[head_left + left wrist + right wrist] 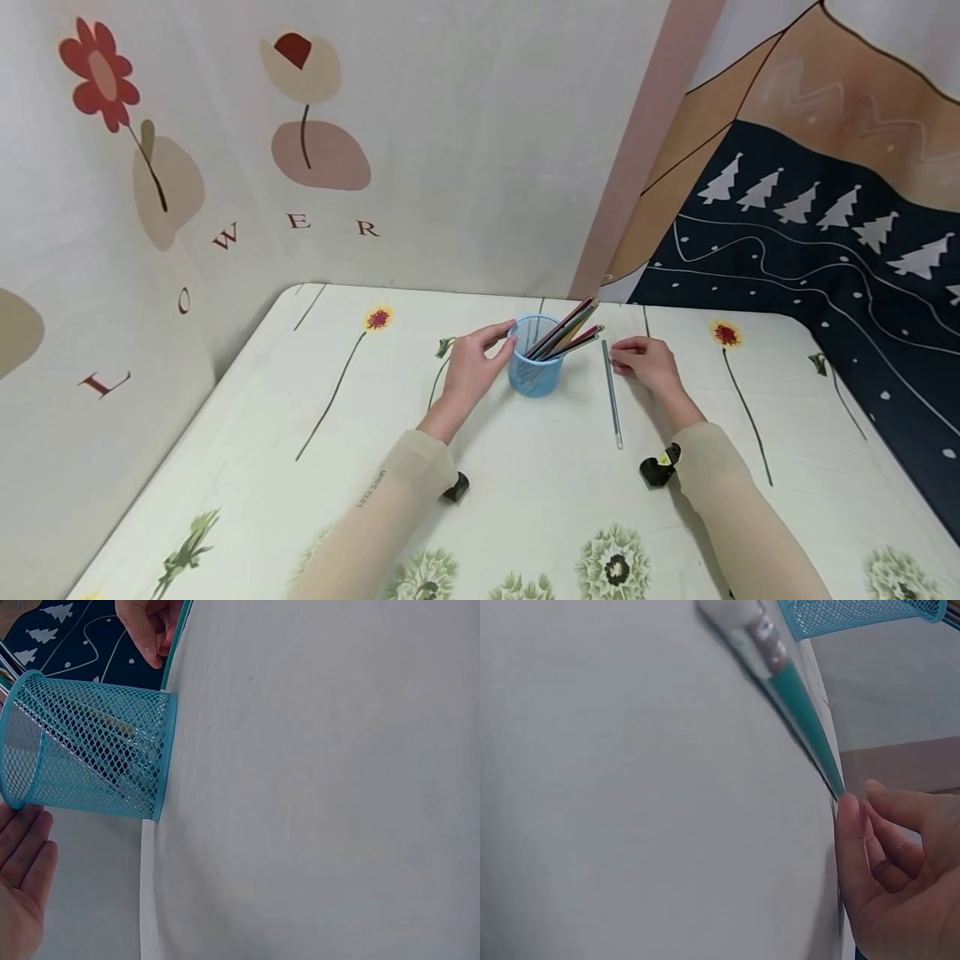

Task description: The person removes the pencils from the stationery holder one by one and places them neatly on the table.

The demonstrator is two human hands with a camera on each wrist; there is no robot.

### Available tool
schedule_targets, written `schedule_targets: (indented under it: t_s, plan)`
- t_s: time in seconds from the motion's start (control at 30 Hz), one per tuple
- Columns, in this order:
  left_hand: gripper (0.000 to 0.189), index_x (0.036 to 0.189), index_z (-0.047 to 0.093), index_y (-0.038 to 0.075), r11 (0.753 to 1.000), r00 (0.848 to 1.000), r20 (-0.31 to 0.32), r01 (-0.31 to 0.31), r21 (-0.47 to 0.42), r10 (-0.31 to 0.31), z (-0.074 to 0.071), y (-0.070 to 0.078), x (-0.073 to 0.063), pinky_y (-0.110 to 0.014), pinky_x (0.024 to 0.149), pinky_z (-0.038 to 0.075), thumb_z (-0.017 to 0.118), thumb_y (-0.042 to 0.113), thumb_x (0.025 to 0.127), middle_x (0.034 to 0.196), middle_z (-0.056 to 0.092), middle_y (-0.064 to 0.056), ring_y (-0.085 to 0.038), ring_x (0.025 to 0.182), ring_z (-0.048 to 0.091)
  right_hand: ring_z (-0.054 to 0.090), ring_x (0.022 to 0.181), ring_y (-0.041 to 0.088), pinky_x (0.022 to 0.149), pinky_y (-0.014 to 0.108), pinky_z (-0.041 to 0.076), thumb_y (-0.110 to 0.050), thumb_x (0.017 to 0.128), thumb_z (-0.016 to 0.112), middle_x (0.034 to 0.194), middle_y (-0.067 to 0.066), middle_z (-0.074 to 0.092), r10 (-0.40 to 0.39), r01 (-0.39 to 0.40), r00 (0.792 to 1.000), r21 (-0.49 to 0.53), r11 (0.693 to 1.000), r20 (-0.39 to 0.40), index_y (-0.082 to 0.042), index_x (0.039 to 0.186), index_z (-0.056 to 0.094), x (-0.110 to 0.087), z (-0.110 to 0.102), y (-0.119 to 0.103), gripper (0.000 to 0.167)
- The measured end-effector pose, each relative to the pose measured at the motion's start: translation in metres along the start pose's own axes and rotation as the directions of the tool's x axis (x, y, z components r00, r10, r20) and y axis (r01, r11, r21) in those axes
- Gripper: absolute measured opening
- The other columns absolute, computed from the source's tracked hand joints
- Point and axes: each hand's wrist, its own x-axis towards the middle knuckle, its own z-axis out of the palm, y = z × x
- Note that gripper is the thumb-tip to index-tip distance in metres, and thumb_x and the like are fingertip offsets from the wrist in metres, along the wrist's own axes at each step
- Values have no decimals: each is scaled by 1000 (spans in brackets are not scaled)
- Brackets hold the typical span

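A light-blue mesh pencil cup (534, 382) stands upright on the table, with several pencils (562, 332) leaning to the right in it. My left hand (471, 367) is at the cup's left side; in the left wrist view its fingers (34, 859) lie fairly straight against the rim. A teal pencil (612, 396) with a metal band and white eraser (733, 611) lies on the table right of the cup, eraser end towards me. Beside its far end is my right hand (651, 365). In the right wrist view a fingertip meets the pencil, while thumb and finger stand apart.
A white cloth printed with flowers covers the table (375, 400). Black wrist devices (658, 472) show under both sleeves. Behind the table hang a pale printed curtain (480, 167) and a dark one with white trees (795, 250).
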Motion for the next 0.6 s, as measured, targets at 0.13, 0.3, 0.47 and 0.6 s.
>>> schedule_targets:
  t_s: [0.13, 0.3, 0.47, 0.6]
  plan:
    - [30, 123, 71, 10, 1000, 1000, -4, -1, 0, 1, 0, 1, 0, -34, 99, 57, 67, 20, 95, 120, 74, -6, -21, 113, 70, 61, 70, -3, 67, 8, 56, -19, 99, 61, 115, 13, 65, -7, 7, 1000, 43, 999, -6, 0, 128, 62, -3, -3, 0, 34]
    - [29, 123, 72, 12, 1000, 1000, -4, -2, 1, 2, 0, 1, 0, -34, 99, 57, 66, 20, 96, 120, 74, -6, -21, 113, 70, 61, 75, -4, 72, 10, 57, -18, 99, 62, 115, 10, 65, -37, 37, 999, 97, 995, -2, 0, 129, 61, -7, -6, -3, 35]
    - [30, 123, 72, 12, 1000, 1000, -7, -8, -1, 8, 0, 1, 0, -34, 98, 57, 67, 20, 95, 120, 74, -7, -21, 112, 71, 62, 82, -4, 78, 12, 58, -17, 100, 59, 120, 12, 63, -75, 70, 997, 140, 988, 30, 0, 133, 57, -12, -9, -8, 37]
    - [30, 123, 72, 11, 1000, 1000, -10, -10, -3, 9, 0, 0, 0, -34, 98, 57, 67, 20, 95, 120, 74, -7, -21, 112, 71, 62, 85, -3, 81, 13, 58, -18, 100, 60, 117, 8, 63, -101, 92, 994, 170, 981, 45, 0, 134, 57, -17, -10, -13, 39]
